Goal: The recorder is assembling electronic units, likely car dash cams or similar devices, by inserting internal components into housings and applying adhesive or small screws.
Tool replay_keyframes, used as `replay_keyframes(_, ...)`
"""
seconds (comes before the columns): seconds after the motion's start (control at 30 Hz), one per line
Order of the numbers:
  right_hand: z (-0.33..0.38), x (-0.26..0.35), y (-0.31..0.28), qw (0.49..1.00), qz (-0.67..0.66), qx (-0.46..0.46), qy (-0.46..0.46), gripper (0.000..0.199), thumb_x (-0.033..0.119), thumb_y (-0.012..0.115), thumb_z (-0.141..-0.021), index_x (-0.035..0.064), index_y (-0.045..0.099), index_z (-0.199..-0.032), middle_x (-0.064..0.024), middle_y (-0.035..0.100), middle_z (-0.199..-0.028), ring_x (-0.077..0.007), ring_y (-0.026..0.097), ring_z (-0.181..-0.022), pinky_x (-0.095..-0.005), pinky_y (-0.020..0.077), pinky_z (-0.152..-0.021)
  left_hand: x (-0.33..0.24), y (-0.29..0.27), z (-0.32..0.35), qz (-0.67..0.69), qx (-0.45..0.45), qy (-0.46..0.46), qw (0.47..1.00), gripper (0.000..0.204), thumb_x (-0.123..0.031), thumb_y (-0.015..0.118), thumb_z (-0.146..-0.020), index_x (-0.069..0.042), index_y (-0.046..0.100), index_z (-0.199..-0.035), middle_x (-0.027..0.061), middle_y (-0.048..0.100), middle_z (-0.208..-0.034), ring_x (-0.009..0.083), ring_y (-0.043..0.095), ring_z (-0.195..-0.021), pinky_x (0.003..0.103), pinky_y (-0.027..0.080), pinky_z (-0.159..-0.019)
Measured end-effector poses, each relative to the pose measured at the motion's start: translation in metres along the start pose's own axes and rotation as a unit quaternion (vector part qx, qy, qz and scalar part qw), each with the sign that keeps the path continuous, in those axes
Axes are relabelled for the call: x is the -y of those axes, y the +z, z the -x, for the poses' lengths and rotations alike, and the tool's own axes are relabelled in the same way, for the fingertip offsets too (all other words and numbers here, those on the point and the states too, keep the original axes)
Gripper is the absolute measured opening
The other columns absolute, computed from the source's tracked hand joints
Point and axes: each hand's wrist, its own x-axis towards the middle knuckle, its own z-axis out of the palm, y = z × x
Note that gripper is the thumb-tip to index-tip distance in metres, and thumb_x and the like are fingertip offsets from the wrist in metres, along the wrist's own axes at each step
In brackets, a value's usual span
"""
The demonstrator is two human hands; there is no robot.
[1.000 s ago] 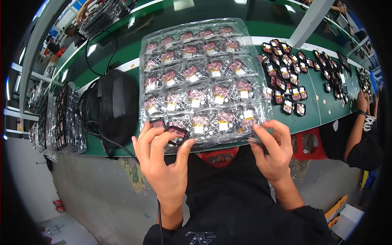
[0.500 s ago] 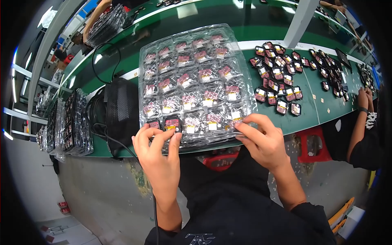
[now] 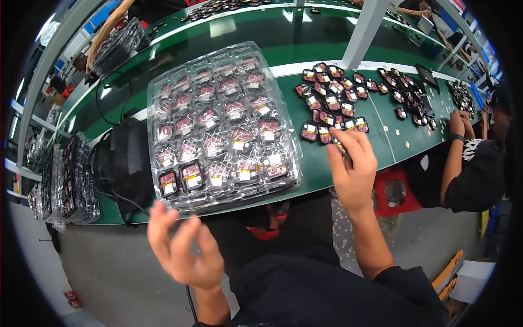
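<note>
Two units (image 3: 192,176) sit side by side in the lower left corner of the clear tray (image 3: 234,195), their longer sides running roughly up the frame with the tops tipped slightly left. The tray fills the middle left, long axis rising away from the body, its other pockets showing more units under glossy plastic.

Right of it, on the green table (image 3: 393,150), a loose pile (image 3: 333,102) of the same units lies well apart from the left hand (image 3: 188,256) and right at the fingertips of the right hand (image 3: 354,171). From that hand the pile extends up the frame and a little left, so the right is clearly the nearer one. Its thumb and forefinger close in on the pile's lower edge; whether they grip a unit (the fingers hide the spot) I cannot tell.

The left hand is open and empty, palm partly up, fingers spread and blurred, just below the tray's lower left corner. Beyond that corner, farther left, stands a black bag (image 3: 136,152). At the right edge, a co-worker's hand (image 3: 456,124) is near another heap (image 3: 462,98).
</note>
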Motion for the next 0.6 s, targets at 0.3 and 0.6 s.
replay_keyframes(0.3,0.012,-0.028,0.023,0.966,0.234,0.101,0.051,0.029,0.025,0.082,-0.086,0.0102,0.071,-0.109,-0.0112,0.060,-0.120,-0.0348,0.069,-0.072,-0.0481,0.0543,-0.065,-0.039,0.032,0.046,0.296,0.174,0.032,0.939,0.017,-0.005,0.076,-0.082,-0.010,0.077,-0.099,0.0122,0.067,-0.106,0.0337,0.070,-0.100,0.049,0.059,-0.091)
replay_keyframes(0.6,0.013,-0.021,0.023,0.994,0.098,0.041,0.002,0.028,-0.001,0.082,-0.075,0.0024,0.066,-0.099,-0.0139,0.069,-0.107,-0.0293,0.069,-0.094,-0.0385,0.0537,-0.064,-0.034,0.052,0.051,0.381,0.205,-0.018,0.901,0.031,0.009,0.077,-0.068,-0.006,0.077,-0.095,0.0116,0.068,-0.104,0.0298,0.072,-0.093,0.037,0.061,-0.079)
